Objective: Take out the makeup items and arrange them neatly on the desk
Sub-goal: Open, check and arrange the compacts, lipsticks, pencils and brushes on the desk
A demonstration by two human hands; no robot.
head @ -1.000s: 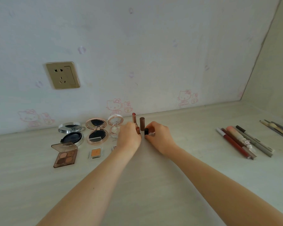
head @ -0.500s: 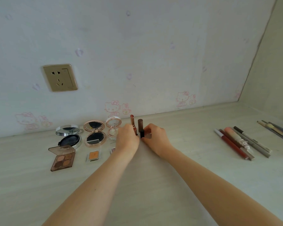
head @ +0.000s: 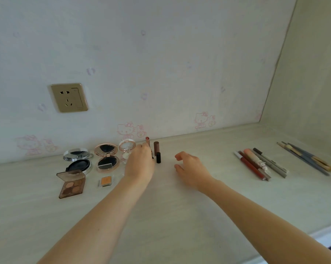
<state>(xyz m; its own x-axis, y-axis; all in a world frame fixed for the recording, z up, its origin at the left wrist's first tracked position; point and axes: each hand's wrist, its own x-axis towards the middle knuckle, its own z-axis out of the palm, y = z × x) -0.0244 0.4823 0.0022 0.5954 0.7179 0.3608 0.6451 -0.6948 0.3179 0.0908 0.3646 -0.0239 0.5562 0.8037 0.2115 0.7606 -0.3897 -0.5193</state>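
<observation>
Head view: left hand [head: 139, 164] pinches the pink lipstick [head: 147, 142] upright near the desk's [head: 160, 216] back edge, beside two tubes [head: 157, 152]. Right hand [head: 191, 168] hovers empty, fingers loosely curled. Recommendation: release gently, keeping the row straight.

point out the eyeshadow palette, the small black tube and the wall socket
eyeshadow palette [head: 71, 188], head view, on the brown pans
small black tube [head: 158, 157], head view, middle of its upright body
wall socket [head: 69, 97], head view, centre of the gold faceplate

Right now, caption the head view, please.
Left hand at pink lipstick; right hand free beside black tube.
</observation>
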